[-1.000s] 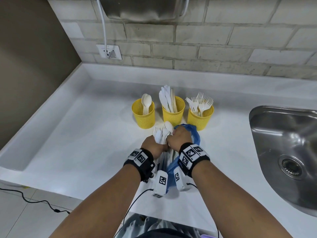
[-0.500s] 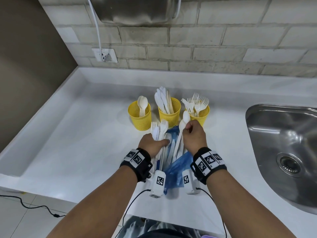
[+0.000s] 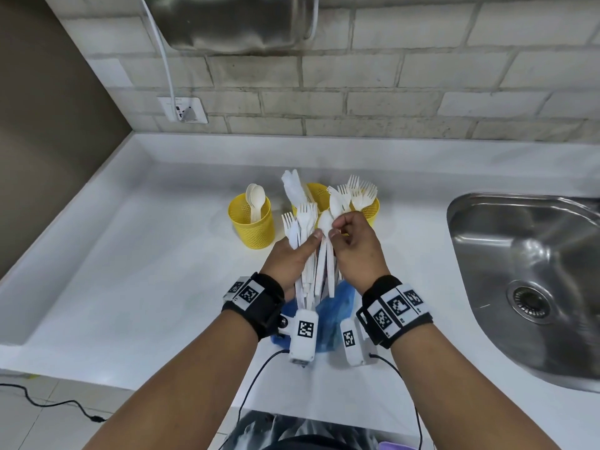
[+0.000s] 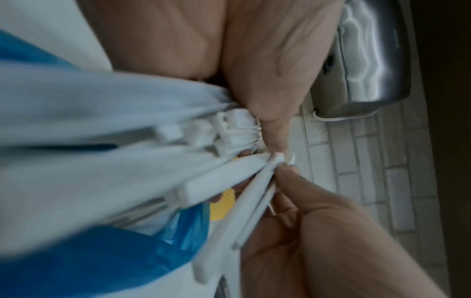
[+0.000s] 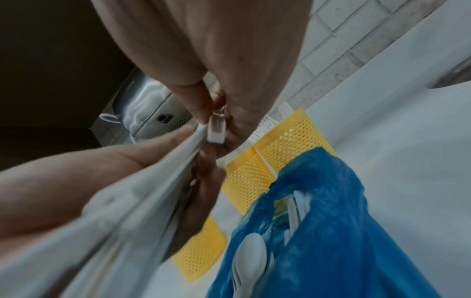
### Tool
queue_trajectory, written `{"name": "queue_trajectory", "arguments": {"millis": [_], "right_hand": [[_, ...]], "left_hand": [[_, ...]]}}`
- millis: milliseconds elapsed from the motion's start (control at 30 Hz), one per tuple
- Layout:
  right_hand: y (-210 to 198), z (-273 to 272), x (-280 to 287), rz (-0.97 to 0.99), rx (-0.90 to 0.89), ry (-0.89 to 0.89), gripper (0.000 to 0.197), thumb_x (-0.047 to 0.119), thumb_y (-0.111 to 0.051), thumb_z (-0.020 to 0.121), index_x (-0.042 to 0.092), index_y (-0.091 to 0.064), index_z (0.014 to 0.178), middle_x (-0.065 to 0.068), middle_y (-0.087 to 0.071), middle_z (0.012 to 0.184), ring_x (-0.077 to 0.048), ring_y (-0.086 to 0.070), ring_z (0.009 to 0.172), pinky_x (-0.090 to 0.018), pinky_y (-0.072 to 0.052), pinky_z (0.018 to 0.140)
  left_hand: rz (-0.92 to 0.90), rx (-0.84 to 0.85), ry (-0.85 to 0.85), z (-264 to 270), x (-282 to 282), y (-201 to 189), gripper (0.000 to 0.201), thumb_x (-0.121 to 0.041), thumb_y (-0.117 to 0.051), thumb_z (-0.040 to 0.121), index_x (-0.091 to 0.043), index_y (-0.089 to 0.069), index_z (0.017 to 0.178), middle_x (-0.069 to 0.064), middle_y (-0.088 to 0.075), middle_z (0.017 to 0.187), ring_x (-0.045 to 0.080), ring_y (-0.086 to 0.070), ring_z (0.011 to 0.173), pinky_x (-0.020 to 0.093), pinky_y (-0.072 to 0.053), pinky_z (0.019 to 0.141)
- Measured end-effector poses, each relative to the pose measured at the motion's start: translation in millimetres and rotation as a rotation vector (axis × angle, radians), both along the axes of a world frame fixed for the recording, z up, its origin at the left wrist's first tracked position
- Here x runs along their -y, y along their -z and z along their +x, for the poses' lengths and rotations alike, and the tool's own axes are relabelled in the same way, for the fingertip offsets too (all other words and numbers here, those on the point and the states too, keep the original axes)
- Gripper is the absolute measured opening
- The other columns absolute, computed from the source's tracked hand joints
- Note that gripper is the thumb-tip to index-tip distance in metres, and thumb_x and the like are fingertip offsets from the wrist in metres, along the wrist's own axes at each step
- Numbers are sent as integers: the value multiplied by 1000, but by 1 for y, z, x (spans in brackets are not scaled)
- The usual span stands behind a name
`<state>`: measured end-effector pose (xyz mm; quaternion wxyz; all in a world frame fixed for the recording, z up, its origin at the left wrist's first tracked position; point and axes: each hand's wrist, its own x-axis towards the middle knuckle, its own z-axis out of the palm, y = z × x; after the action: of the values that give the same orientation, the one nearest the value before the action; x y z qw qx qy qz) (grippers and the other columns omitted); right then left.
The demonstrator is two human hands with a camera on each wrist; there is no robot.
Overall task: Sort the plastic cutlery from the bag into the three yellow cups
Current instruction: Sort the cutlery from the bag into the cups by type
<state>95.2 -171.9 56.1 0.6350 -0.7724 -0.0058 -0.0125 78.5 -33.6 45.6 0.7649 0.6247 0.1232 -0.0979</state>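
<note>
Three yellow mesh cups stand in a row on the white counter: the left cup (image 3: pixel 251 227) holds spoons, the middle cup (image 3: pixel 319 191) knives, the right cup (image 3: pixel 370 209) forks. My left hand (image 3: pixel 302 251) grips an upright bundle of white cutlery (image 3: pixel 308 228) in front of the cups. My right hand (image 3: pixel 333 230) is against the bundle and pinches a spoon (image 3: pixel 325 222) at its top. The blue bag (image 3: pixel 331 311) lies on the counter below both hands. In the right wrist view the bag (image 5: pixel 331 231) still holds spoons (image 5: pixel 249 256).
A steel sink (image 3: pixel 532 277) is set into the counter at the right. A brick wall with a socket (image 3: pixel 183 110) and a steel dispenser (image 3: pixel 233 21) stands behind the cups. The counter's raised edge (image 3: pixel 107 177) runs along the left.
My left hand has lifted the bundle higher. My right hand, which held a spoon apart from the bundle half a second ago, is now back against the top of the bundle.
</note>
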Motion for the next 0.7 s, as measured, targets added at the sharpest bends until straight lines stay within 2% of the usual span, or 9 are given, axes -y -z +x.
{"name": "queue_trajectory", "arguments": {"millis": [67, 133, 267, 400, 433, 500, 567, 600, 700], "right_hand": [[0, -3, 1, 22, -10, 14, 19, 7, -60, 97, 25, -53, 96, 0, -68, 92, -15, -65, 83, -31, -54, 79], [0, -4, 3, 38, -23, 36, 23, 7, -60, 97, 29, -51, 96, 0, -69, 89, -12, -66, 80, -29, -53, 78], [0, -5, 7, 43, -50, 44, 22, 15, -65, 97, 33, -52, 97, 1, -76, 91, -18, -73, 84, -39, -60, 83], [-2, -7, 5, 40, -54, 106, 14, 20, -68, 96, 30, -60, 91, -2, -72, 92, -26, -74, 86, -46, -63, 81], [-3, -8, 4, 41, -55, 118, 12, 19, -68, 96, 27, -62, 90, -4, -71, 92, -26, -74, 84, -45, -64, 79], [-3, -9, 4, 58, -54, 136, 12, 16, -65, 98, 22, -63, 88, -6, -72, 88, -22, -75, 79, -34, -64, 72], [-6, -12, 3, 15, -24, 152, 14, 15, -64, 99, 20, -64, 86, -1, -71, 81, -10, -71, 71, -18, -57, 62], [-7, -13, 2, -10, -10, 153, 15, 17, -64, 99, 21, -65, 85, 2, -71, 79, -6, -69, 68, -17, -55, 60], [-6, -12, -5, 3, -47, 136, 16, 22, -67, 96, 24, -70, 80, 3, -73, 75, -18, -71, 70, -38, -63, 70]], "left_hand": [[-93, -16, 24, 1, 3, 0, 33, -23, -69, 96, -6, -67, 124, 24, -72, 115, 43, -68, 110, 51, -56, 95], [-162, -2, 72, 0, 3, 1, 37, -11, -72, 93, -5, -65, 128, 25, -69, 122, 43, -65, 116, 53, -53, 99], [-184, 9, 116, -2, 1, -3, 45, 6, -69, 89, -2, -61, 133, 24, -67, 126, 40, -64, 119, 51, -51, 102], [-130, 59, 57, -2, 5, -9, 46, 12, -68, 86, 0, -61, 131, 24, -69, 122, 42, -66, 115, 51, -53, 99], [-121, 74, 43, -1, 5, -9, 46, 12, -68, 86, 0, -62, 130, 25, -69, 121, 42, -66, 115, 52, -53, 99], [-114, 82, 14, 0, 6, -12, 44, 11, -69, 85, 3, -62, 128, 29, -68, 120, 44, -67, 111, 54, -53, 98], [-121, 75, 0, 0, 6, -15, 40, 10, -69, 85, 4, -64, 124, 33, -68, 114, 45, -67, 99, 53, -56, 89], [-116, 71, -8, 0, 7, -17, 38, 11, -68, 85, 5, -64, 122, 33, -68, 108, 43, -67, 92, 50, -57, 83], [-98, 74, -29, -2, 11, -24, 37, 15, -60, 85, 5, -65, 120, 25, -70, 97, 34, -68, 83, 41, -57, 73]]}}
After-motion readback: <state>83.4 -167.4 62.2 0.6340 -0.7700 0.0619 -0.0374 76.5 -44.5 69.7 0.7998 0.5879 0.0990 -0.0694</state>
